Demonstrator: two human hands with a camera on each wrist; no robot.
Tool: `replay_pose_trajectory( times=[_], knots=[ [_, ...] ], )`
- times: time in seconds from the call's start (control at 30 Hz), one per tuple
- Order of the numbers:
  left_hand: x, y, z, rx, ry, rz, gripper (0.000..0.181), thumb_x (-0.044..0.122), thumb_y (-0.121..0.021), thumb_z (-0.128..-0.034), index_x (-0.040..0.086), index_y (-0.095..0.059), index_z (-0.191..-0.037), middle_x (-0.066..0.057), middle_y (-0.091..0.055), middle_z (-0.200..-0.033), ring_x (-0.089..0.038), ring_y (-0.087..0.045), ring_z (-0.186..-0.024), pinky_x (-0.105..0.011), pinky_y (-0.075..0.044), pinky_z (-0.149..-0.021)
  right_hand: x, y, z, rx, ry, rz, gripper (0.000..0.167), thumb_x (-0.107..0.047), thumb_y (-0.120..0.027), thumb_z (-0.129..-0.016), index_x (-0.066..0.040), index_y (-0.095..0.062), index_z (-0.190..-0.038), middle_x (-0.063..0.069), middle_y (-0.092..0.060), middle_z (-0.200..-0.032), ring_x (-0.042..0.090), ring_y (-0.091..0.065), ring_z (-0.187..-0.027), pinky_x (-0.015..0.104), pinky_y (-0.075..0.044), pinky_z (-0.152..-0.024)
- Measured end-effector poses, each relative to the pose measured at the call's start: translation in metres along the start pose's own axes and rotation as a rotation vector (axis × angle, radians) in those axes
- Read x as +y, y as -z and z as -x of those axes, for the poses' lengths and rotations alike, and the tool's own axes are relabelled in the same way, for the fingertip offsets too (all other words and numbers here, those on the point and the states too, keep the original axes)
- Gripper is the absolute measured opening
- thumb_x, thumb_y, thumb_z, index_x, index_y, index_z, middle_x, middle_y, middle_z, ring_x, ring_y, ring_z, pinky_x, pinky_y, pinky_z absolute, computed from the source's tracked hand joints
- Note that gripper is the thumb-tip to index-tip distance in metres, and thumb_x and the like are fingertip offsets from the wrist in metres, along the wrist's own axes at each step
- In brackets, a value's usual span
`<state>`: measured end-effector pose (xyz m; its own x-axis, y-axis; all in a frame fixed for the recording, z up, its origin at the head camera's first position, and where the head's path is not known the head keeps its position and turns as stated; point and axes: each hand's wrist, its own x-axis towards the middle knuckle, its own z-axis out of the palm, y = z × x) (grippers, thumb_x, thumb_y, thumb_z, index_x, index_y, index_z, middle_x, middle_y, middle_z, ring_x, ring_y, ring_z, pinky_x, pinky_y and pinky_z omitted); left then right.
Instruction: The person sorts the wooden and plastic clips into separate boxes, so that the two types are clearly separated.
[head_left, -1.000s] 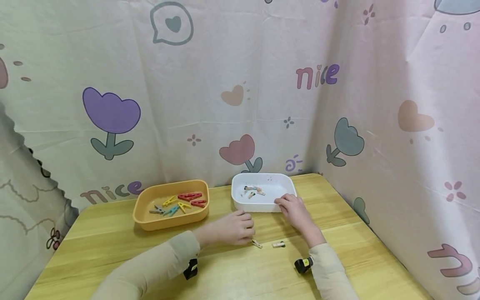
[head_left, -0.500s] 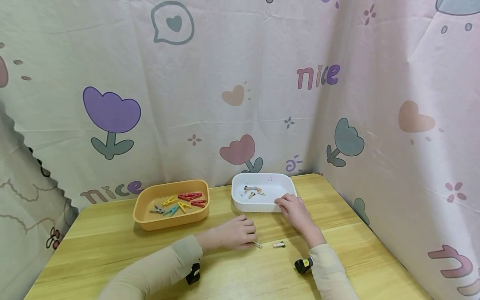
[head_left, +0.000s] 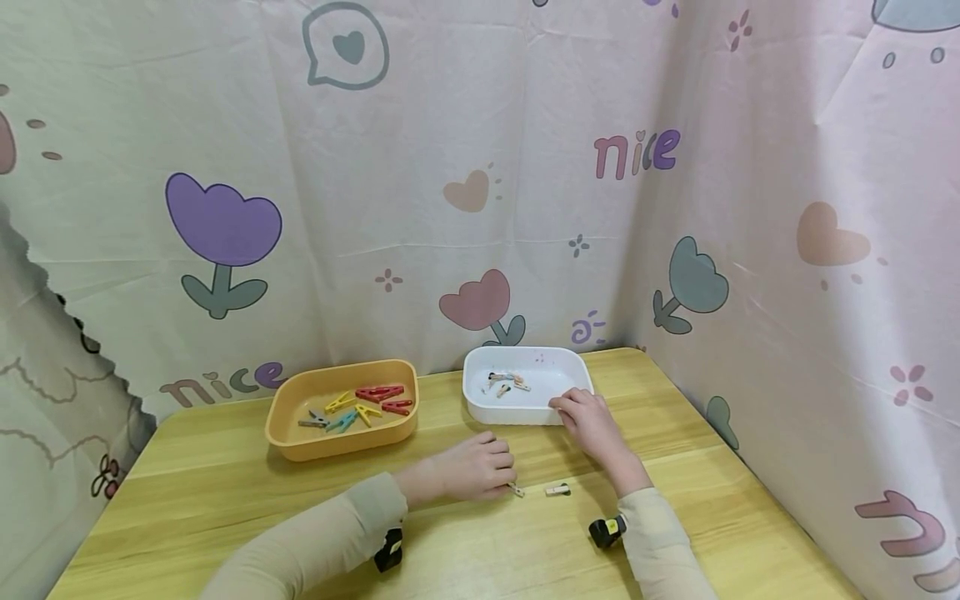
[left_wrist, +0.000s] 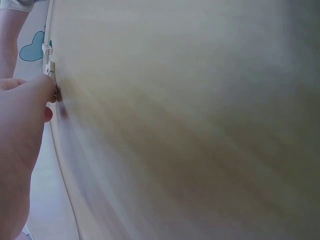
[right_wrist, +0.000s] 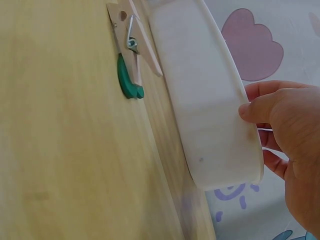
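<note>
My left hand is low over the table, with its fingertips pinching a small wooden clothespin. In the left wrist view the pinched clothespin sticks out past the fingertips; the rest of it is hidden by them. A second wooden clothespin lies just to the right, and its green decoration shows in the right wrist view. My right hand grips the front right rim of a white plastic bin, thumb outside and fingers over the inside. Several small wooden clothespins lie inside that bin.
A yellow-orange bin stands to the left, holding several red, yellow, blue and grey plastic clothespins. Patterned cloth hangs behind the wooden table and along its right side.
My left hand has come down and slightly toward me and to the right, closing over the nearer clothespin, which has shifted a little. My right hand has kept its place on the white bin.
</note>
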<state>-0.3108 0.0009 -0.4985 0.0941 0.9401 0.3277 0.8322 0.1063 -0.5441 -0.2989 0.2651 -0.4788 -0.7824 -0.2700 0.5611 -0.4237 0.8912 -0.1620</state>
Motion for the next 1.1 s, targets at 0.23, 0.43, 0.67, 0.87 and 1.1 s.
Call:
replay_pose_trajectory(
  times=[0.23,0.43,0.67,0.87,1.1],
  knots=[
    [-0.001,0.003,0.000,-0.021,0.004,-0.004,0.017,0.043,-0.059,-0.0925,0.028,-0.066,-0.094,0.013,-0.063,-0.092,-0.009,-0.056,-0.090,-0.026,-0.040,-0.079,0.000,0.000,0.000,0.008,0.005,0.003,0.021,-0.005,-0.073,-0.084,-0.017,-0.073,-0.101,0.000,-0.067,-0.093,0.021,-0.061,-0.087,0.039,-0.043,-0.077],
    [-0.004,0.003,0.003,-0.050,0.036,0.021,0.017,0.040,-0.055,-0.0945,0.027,-0.066,-0.095,0.013,-0.064,-0.094,-0.009,-0.056,-0.092,-0.027,-0.041,-0.081,-0.001,0.001,0.000,0.008,0.012,0.000,0.021,-0.005,-0.073,-0.083,-0.016,-0.074,-0.101,0.000,-0.067,-0.093,0.021,-0.061,-0.086,0.038,-0.043,-0.076],
    [-0.011,0.008,0.004,-0.050,0.067,0.029,0.016,0.039,-0.057,-0.0939,0.026,-0.067,-0.094,0.012,-0.064,-0.093,-0.011,-0.056,-0.093,-0.028,-0.043,-0.081,-0.001,0.002,0.000,0.007,0.006,-0.005,0.021,-0.004,-0.073,-0.083,-0.016,-0.074,-0.101,0.001,-0.067,-0.092,0.021,-0.061,-0.085,0.037,-0.043,-0.075],
    [-0.020,0.013,0.004,-0.073,0.083,0.037,0.017,0.038,-0.056,-0.0952,0.024,-0.067,-0.096,0.010,-0.064,-0.094,-0.013,-0.055,-0.093,-0.029,-0.043,-0.082,0.000,0.001,0.000,0.010,0.016,0.011,0.021,-0.006,-0.074,-0.083,-0.017,-0.074,-0.100,0.000,-0.066,-0.091,0.020,-0.060,-0.084,0.035,-0.042,-0.073],
    [-0.034,0.014,0.006,-0.031,0.083,-0.006,0.015,0.037,-0.060,-0.0931,0.025,-0.067,-0.096,0.010,-0.064,-0.093,-0.013,-0.055,-0.094,-0.030,-0.043,-0.084,0.001,0.000,0.000,0.013,0.018,0.016,0.021,-0.006,-0.074,-0.082,-0.018,-0.074,-0.099,0.000,-0.067,-0.091,0.019,-0.061,-0.084,0.036,-0.043,-0.074]
  ],
)
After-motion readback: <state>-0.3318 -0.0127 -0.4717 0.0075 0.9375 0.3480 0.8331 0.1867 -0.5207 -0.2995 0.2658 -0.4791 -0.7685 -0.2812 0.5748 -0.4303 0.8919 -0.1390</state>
